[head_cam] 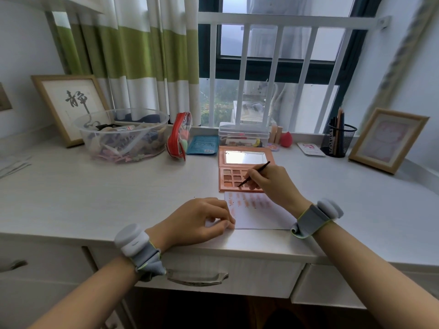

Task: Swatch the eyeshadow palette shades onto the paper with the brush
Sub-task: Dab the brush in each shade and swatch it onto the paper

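Nearest the lens, both forearms reach over the desk (118, 186) edge, each wrist wrapped in a grey band. Right hand (273, 184) pinches a thin dark brush (255, 173) between thumb and fingers, its tip down on a lower-row pan of the open peach eyeshadow palette (228, 179), whose mirrored lid lies flat just beyond. Directly below that grip, touching the palette's near edge, lies the white paper (259, 214), marked with rows of pinkish swatches. Left hand (202, 222), fingers curled, presses the paper's left corner. Farther out to the left sit a clear plastic bowl (123, 136) of odds and ends and a framed calligraphy (69, 103).
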A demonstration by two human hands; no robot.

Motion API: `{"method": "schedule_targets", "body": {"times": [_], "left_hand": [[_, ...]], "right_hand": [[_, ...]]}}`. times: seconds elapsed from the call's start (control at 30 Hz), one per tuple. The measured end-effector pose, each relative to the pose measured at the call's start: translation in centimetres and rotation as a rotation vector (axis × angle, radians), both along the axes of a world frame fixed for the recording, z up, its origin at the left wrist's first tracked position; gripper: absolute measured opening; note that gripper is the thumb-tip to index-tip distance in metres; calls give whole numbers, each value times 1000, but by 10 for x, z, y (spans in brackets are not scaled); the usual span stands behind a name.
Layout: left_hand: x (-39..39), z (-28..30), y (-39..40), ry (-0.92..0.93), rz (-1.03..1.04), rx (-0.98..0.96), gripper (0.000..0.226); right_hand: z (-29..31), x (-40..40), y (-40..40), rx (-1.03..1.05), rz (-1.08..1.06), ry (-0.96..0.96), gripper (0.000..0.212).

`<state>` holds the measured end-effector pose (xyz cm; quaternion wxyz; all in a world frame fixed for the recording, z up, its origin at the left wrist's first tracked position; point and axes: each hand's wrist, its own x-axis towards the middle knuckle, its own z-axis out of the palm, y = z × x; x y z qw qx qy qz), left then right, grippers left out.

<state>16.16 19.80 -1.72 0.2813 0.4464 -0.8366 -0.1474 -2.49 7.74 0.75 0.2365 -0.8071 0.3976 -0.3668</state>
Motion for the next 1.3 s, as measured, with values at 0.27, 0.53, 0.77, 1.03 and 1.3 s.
{"method": "schedule_targets", "body": {"times": [0.27,0.53,0.77,1.03,1.3], "left_hand": [[1,0,0,0,-1,-5,32],[-1,1,1,-1,-6,-9,30],[-2,2,1,-7,1,0,31],[-2,3,2,2,5,-3,30],[-2,2,1,-1,8,3,30]], "right_hand": [[-2,3,-1,-38,-1,7,26],[1,-6,5,47,40,-81,25],[0,-22,36,-2,164,-92,24],[-6,-26,45,-53,202,-2,25],[-3,-27,50,0,248,19,27]]}}
